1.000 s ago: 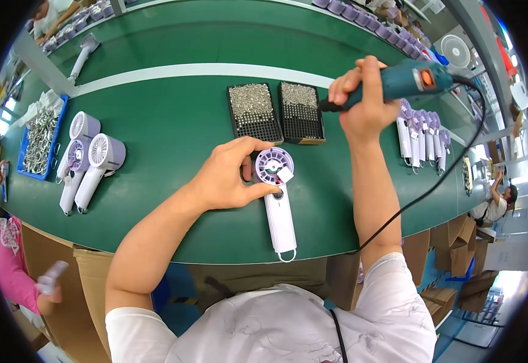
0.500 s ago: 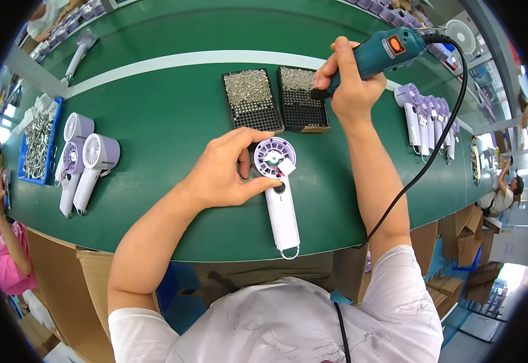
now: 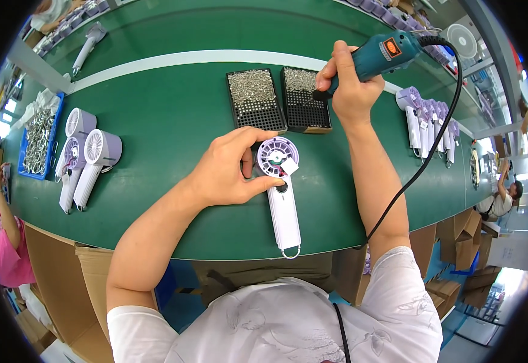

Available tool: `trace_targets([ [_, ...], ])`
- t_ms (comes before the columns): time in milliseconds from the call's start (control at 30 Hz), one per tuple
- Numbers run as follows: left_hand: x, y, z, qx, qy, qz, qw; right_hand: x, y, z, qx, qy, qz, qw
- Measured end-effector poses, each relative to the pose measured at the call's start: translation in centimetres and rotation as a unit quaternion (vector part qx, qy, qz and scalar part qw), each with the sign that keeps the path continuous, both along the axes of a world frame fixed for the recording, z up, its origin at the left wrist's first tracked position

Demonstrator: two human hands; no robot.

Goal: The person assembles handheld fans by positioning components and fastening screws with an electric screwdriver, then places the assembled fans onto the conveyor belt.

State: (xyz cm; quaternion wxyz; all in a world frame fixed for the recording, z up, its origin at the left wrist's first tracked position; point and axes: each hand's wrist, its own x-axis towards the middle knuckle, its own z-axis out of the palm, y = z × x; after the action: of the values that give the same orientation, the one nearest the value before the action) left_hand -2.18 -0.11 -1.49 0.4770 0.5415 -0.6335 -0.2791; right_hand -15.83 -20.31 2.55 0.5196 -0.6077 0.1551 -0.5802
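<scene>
A white and purple handheld fan (image 3: 284, 212) lies on the green table in front of me, its round head open so the inner parts and a small white tab show. My left hand (image 3: 230, 169) grips it, index finger at the top of the head and thumb on the upper handle. Up to the right, my right hand (image 3: 356, 88) is wrapped round a teal electric screwdriver (image 3: 380, 55) with a black cable. The tool's dark tip points left, over the right one of two black screw trays (image 3: 306, 115). Small metal screws fill the far part of each tray.
At left stand several purple-white fans (image 3: 97, 151) beside a blue bin (image 3: 55, 145) of metal loops. A row of fans (image 3: 424, 121) lies at right. Another fan (image 3: 89, 45) lies beyond the white strip. The black cable (image 3: 424, 163) hangs past my right forearm. Cardboard boxes (image 3: 460, 233) stand below the table.
Very little differs. The view has shifted slightly; both hands keep their grip, and the screwdriver stays over the right tray. At the far left, the person in pink has moved slightly.
</scene>
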Motion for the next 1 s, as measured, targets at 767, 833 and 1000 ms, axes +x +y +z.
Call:
trace_targets([
  [767, 0.1, 0.1, 0.2, 0.01, -0.006, -0.008, 1.0, -0.6, 1.5, 2.8, -0.005, -0.077, 0.039, 0.996],
  [833, 0.2, 0.0, 0.3, 0.011, -0.005, -0.008, 1.0, -0.6, 2.5, 3.6, 0.011, -0.102, 0.069, 0.992],
  [1000, 0.2, -0.3, 0.1, -0.008, -0.005, -0.009, 1.0, -0.9, 4.8, 4.5, 0.017, -0.115, 0.144, 0.983],
])
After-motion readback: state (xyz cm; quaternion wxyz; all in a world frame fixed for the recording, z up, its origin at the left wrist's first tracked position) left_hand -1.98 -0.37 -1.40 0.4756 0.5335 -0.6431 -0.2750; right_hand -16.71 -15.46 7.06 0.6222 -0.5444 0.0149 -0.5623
